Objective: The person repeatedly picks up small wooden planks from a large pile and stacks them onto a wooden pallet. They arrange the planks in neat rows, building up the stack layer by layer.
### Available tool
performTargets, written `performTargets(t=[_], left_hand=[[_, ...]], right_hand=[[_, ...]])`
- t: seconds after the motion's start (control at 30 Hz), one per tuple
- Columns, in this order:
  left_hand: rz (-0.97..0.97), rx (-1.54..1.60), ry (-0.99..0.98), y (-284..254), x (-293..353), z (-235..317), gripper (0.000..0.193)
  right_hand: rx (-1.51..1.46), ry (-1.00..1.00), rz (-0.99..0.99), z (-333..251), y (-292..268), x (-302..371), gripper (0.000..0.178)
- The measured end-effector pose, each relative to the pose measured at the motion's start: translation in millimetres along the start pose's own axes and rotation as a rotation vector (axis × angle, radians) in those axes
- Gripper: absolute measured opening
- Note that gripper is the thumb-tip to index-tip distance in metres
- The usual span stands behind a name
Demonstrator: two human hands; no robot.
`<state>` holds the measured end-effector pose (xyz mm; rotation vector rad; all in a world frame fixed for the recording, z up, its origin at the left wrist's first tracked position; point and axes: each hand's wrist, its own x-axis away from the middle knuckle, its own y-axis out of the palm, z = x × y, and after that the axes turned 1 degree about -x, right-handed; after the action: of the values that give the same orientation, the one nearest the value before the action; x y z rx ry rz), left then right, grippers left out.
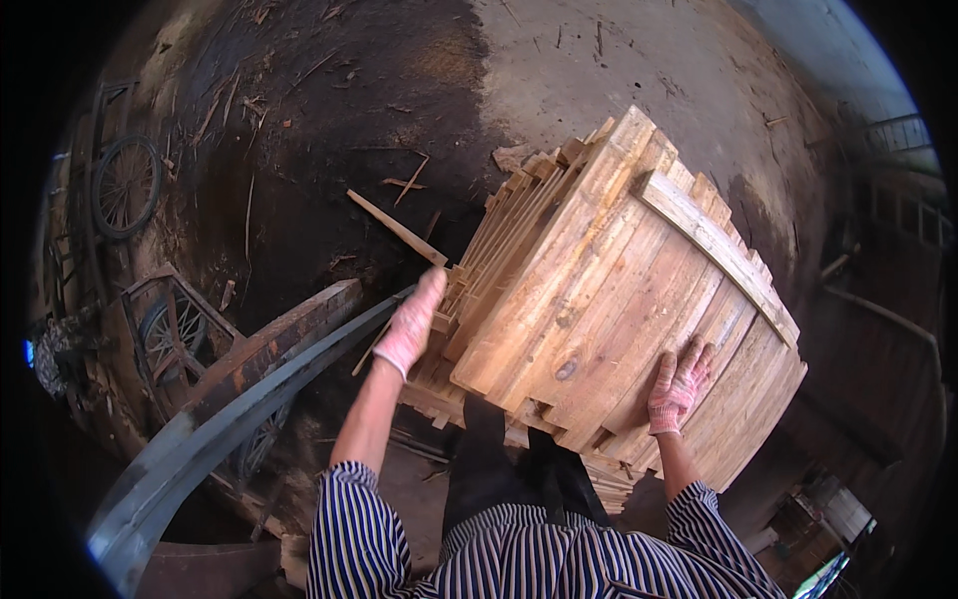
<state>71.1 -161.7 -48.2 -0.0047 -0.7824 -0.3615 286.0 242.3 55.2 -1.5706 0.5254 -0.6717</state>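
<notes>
A tall stack of wooden boards stands in front of me, its top layer laid side by side. My right hand, in a pinkish-white knit glove, rests open and flat on the top boards, fingers spread. At the stack's left side is my left hand, gloved alike, its fingers stretched out along the uneven board ends. A narrow wooden slat has its near end by the left fingertips; whether they touch it cannot be told. Across the far right part of the top lies a loose crosswise strip.
A curved metal rail runs along a rusty beam close to my left. Spoked wheels and cart frames stand at the far left. Wood scraps litter the dark floor. Boxes sit at the lower right.
</notes>
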Motion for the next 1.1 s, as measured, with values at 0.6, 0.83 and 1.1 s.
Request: performTargets(t=[0.6, 0.83, 1.1], left_hand=[[-0.203, -0.307, -0.235, 119.8, -38.2, 102.2, 0.075], [-0.237, -0.068, 0.260, 75.7, -48.7, 51.5, 0.064], [-0.241, -0.541, 0.268, -12.9, -24.6, -53.2, 0.044]], right_hand=[[-0.017, 0.002, 0.013, -5.6, 3.7, 2.3, 0.081], [-0.054, 0.008, 0.025, -10.6, -2.1, 0.4, 0.081], [-0.105, -0.048, 0.056, -14.5, 1.5, 4.3, 0.077]])
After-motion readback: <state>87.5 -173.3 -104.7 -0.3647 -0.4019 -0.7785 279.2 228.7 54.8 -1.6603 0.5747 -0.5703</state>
